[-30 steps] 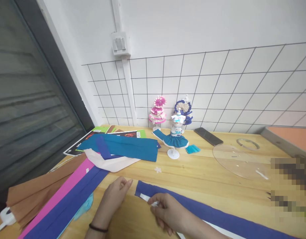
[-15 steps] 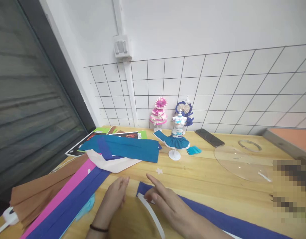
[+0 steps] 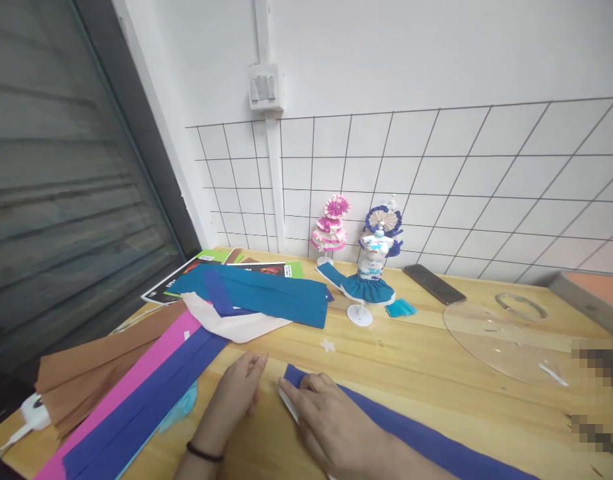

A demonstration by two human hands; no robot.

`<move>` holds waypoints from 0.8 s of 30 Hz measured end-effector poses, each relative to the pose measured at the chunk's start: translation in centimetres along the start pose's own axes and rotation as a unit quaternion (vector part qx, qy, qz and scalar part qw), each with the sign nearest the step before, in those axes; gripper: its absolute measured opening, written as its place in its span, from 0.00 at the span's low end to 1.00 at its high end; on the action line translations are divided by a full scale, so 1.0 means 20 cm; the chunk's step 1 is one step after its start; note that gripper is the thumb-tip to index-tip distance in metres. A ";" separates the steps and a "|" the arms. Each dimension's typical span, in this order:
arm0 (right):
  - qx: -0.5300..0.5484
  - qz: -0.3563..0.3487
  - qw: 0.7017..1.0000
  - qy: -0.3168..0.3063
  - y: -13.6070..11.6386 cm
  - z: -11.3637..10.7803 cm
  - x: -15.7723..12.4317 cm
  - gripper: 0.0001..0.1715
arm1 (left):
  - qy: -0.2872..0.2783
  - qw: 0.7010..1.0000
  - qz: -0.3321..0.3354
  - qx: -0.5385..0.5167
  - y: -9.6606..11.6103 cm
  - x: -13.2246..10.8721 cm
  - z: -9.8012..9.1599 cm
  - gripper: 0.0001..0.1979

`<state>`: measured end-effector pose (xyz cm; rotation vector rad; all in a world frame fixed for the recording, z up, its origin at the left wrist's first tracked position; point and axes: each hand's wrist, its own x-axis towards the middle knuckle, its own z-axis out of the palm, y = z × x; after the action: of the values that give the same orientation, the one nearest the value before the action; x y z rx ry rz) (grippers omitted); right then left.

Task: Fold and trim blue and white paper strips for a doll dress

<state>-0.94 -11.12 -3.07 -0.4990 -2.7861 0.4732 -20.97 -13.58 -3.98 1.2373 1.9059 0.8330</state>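
Note:
My right hand (image 3: 331, 420) presses down on the near end of a long dark blue strip (image 3: 411, 423), which looks like crepe paper or cloth. Under its curled fingers runs a narrow white strip (image 3: 288, 403) along the blue edge, mostly covered by the hand. To the left, my left hand (image 3: 236, 393) rests just above the table, apart from the blue strip. Its fingers are curled together, and whatever may be between them is hidden. Just beyond both hands lies a small white flower-shaped piece (image 3: 328, 345).
A small dress form in a teal skirt (image 3: 369, 288) stands behind, near a pink one (image 3: 330, 230). Teal (image 3: 271, 293), brown (image 3: 101, 367), pink and blue strips pile up at left. A phone (image 3: 434, 283) and a clear disc (image 3: 496, 340) lie at right.
My right hand has come down, its raised fingers now curled and pressed over the white strip at the blue end. My left hand keeps nearly the same pose. The view has shifted slightly.

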 end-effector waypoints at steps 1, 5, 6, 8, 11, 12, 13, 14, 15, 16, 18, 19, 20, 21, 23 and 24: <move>-0.001 0.004 1.000 -0.003 0.00 -0.01 0.01 0.31 | 0.000 1.000 0.001 -0.002 0.00 0.00 0.00 0.20; 0.002 0.009 1.000 -0.013 -0.01 -0.02 0.05 0.30 | 0.000 1.000 0.001 -0.011 0.00 0.00 -0.01 0.18; 0.002 0.004 1.000 -0.015 -0.02 -0.02 0.06 0.30 | 0.000 1.000 0.000 -0.013 0.00 0.00 -0.01 0.18; 0.003 -0.001 1.000 -0.016 -0.02 -0.01 0.07 0.31 | 0.000 1.000 -0.001 -0.018 0.00 0.00 0.00 0.18; 0.018 0.006 1.000 -0.020 -0.02 -0.03 0.08 0.31 | 0.001 1.000 0.002 -0.023 -0.01 0.01 0.00 0.18; 0.034 0.017 0.999 -0.019 -0.03 -0.05 0.08 0.31 | 0.001 1.000 0.003 -0.024 -0.01 0.01 -0.01 0.18; 0.060 0.034 0.998 -0.015 -0.03 -0.07 0.08 0.30 | 0.001 1.000 0.002 -0.025 -0.01 0.01 -0.01 0.18; 0.095 0.054 0.994 -0.007 -0.03 -0.09 0.07 0.30 | -0.001 1.000 0.000 -0.026 -0.01 0.01 -0.01 0.18; 0.135 0.077 0.988 0.005 -0.04 -0.12 0.05 0.30 | -0.002 1.000 -0.003 -0.026 -0.01 0.01 -0.01 0.19; 0.175 0.101 0.979 0.020 -0.04 -0.15 0.03 0.30 | -0.004 1.000 -0.007 -0.026 -0.01 0.01 -0.01 0.19; 0.232 0.145 0.961 0.051 -0.03 -0.22 -0.03 0.29 | -0.006 1.000 -0.012 -0.024 -0.01 0.01 -0.01 0.19; 0.248 0.164 0.953 0.064 -0.03 -0.26 -0.08 0.28 | -0.006 1.000 -0.013 -0.023 -0.01 0.01 -0.01 0.20; 0.257 0.184 0.946 0.076 -0.02 -0.29 -0.13 0.28 | -0.007 1.000 -0.013 -0.021 -0.01 0.01 -0.01 0.20; 0.263 0.203 0.939 0.086 -0.01 -0.33 -0.19 0.27 | -0.007 1.000 -0.013 -0.019 -0.01 0.01 -0.01 0.20; 0.263 0.244 0.927 0.104 0.02 -0.41 -0.32 0.27 | -0.007 1.000 -0.013 -0.013 -0.01 0.01 -0.02 0.21; 0.257 0.266 0.922 0.115 0.03 -0.45 -0.39 0.28 | -0.002 1.000 -0.013 -0.009 -0.01 0.01 -0.02 0.22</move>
<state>9.21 -11.15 3.25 -1.0916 -2.1477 1.1358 -21.42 -13.39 -3.94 1.1998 1.9026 0.8322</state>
